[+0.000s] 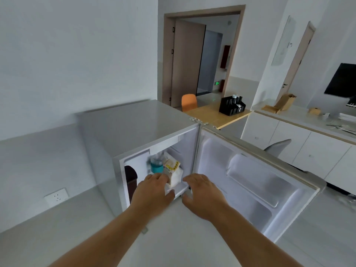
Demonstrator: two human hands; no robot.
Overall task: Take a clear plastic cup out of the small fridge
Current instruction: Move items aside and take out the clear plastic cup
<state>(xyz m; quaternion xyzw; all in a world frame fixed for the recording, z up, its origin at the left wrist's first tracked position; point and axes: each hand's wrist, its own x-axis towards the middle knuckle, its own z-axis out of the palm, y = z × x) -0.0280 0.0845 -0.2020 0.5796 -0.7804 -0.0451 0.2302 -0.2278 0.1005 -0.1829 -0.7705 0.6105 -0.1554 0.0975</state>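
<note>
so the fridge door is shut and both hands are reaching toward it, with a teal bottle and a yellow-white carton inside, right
Not quite: the fridge door is swung open to the right, as the head view shows. The rest holds: the left hand and right hand reach toward the fridge, with the teal bottle and yellow-white carton inside.

Beyond your hands, the yellow-and-white carton (172, 166) in the small fridge (134, 128) carries a yellow label with dark characters, too blurred for you to read. Far past your right hand (202, 191), a green illuminated sign (217, 83) glows low on the corridor wall; its symbols are illegible. You can read no other text.
</note>
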